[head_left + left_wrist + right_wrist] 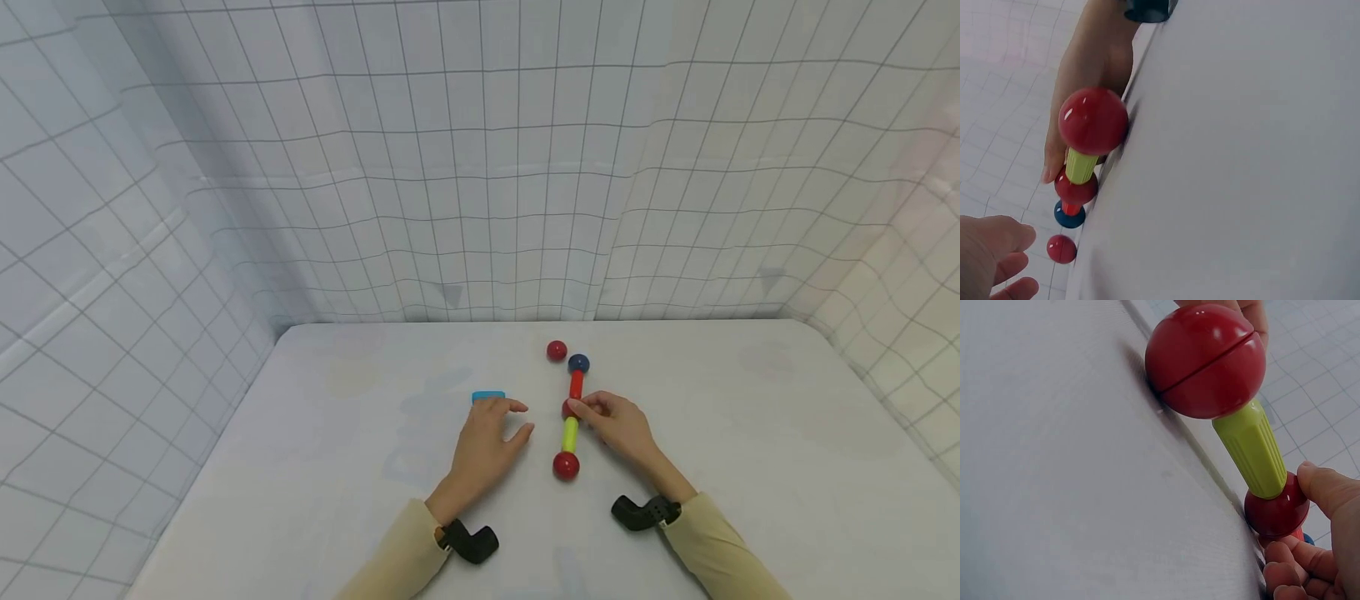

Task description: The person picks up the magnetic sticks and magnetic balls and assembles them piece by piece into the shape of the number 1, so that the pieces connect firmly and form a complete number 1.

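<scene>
The person's right hand [621, 427] pinched a glossy red ball [566, 410] between thumb and fingers, coming at it from the right. That ball was the middle joint of a straight chain of balls and rods, which ran from near to far along the smooth white tabletop [337, 467], right of the left hand. At the near end was another glossy red ball [566, 466], with a thin dark seam around it in the right wrist view. A ribbed yellow-green rod [571, 435] joined the two red balls. Beyond the middle ball, a short bright red rod [576, 384] led to a dark blue ball [578, 363] at the far end. A separate round red ball [557, 351] lay just left of the blue one and slightly farther away.

The left hand [487, 446] was left of the chain and apart from it, its thumb and fingers spread with a gap between them. A light blue piece [488, 394] showed just beyond its fingers, partly hidden; whether they touched it could not be told.

Both arms wore pale yellow sleeves [720, 546] and black wrist devices [636, 513]. A white sheet with dark grid lines [487, 167] hung behind the far edge of the table.
</scene>
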A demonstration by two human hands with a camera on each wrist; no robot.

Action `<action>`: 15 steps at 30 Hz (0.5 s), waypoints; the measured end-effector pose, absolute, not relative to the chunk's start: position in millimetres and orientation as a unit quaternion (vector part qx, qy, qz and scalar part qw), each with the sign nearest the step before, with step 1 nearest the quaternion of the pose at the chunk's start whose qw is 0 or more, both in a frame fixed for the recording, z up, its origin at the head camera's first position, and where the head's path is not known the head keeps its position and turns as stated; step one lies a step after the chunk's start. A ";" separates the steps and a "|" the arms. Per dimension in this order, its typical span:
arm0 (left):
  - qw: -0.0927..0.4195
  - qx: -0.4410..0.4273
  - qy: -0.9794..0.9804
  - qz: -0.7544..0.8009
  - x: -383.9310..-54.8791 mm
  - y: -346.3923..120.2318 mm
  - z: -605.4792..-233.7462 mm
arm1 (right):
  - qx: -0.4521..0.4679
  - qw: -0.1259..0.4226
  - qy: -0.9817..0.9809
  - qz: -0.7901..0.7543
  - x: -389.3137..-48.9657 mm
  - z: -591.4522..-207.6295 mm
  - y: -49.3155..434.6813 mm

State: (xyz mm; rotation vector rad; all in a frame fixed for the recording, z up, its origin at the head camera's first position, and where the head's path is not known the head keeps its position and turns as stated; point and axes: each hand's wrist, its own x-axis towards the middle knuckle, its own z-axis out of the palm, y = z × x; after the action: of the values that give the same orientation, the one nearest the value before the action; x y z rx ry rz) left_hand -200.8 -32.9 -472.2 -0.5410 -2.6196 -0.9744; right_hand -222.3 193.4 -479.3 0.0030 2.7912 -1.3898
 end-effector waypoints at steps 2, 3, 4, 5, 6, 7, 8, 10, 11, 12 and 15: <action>0.168 -0.193 -0.912 -0.320 -207.5 -37.6 -471.5 | -0.002 0.013 0.896 -0.445 -222.4 -479.3 193.9; 0.176 -0.197 -0.912 -0.315 -210.5 -39.5 -471.0 | -0.002 0.012 0.896 -0.445 -222.3 -479.1 194.0; 0.183 -0.201 -0.910 -0.312 -213.1 -41.1 -470.2 | -0.004 0.012 0.896 -0.444 -221.9 -478.6 194.1; 0.189 -0.205 -0.909 -0.310 -215.3 -42.4 -469.6 | -0.005 0.011 0.896 -0.444 -221.7 -478.3 194.1; 0.190 -0.207 -0.908 -0.310 -217.3 -43.4 -469.1 | -0.007 0.010 0.896 -0.444 -221.6 -478.0 194.4; 0.190 -0.210 -0.908 -0.310 -218.9 -44.2 -468.5 | -0.008 0.010 0.896 -0.444 -221.6 -477.8 194.6; 0.188 -0.212 -0.909 -0.307 -220.4 -44.8 -468.5 | -0.010 0.009 0.896 -0.444 -221.7 -477.9 194.9; 0.180 -0.207 -0.914 -0.298 -222.7 -45.5 -468.0 | -0.007 0.009 0.896 -0.445 -221.8 -477.9 194.9; 0.175 -0.203 -0.919 -0.289 -224.1 -45.8 -468.1 | -0.006 0.010 0.896 -0.445 -222.1 -478.4 195.0; 0.168 -0.197 -0.924 -0.282 -225.3 -46.2 -468.4 | -0.007 0.011 0.896 -0.444 -222.3 -478.9 195.0; 0.147 -0.181 -0.937 -0.261 -228.1 -47.5 -468.8 | -0.004 0.013 0.896 -0.445 -222.3 -480.4 194.8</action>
State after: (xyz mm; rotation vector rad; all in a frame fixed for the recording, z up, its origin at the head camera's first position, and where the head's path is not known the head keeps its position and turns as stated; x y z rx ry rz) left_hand -228.1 -47.5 -468.8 -0.5201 -2.6951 -0.7520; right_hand -222.3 194.8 -480.4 -0.0139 2.7912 -1.3863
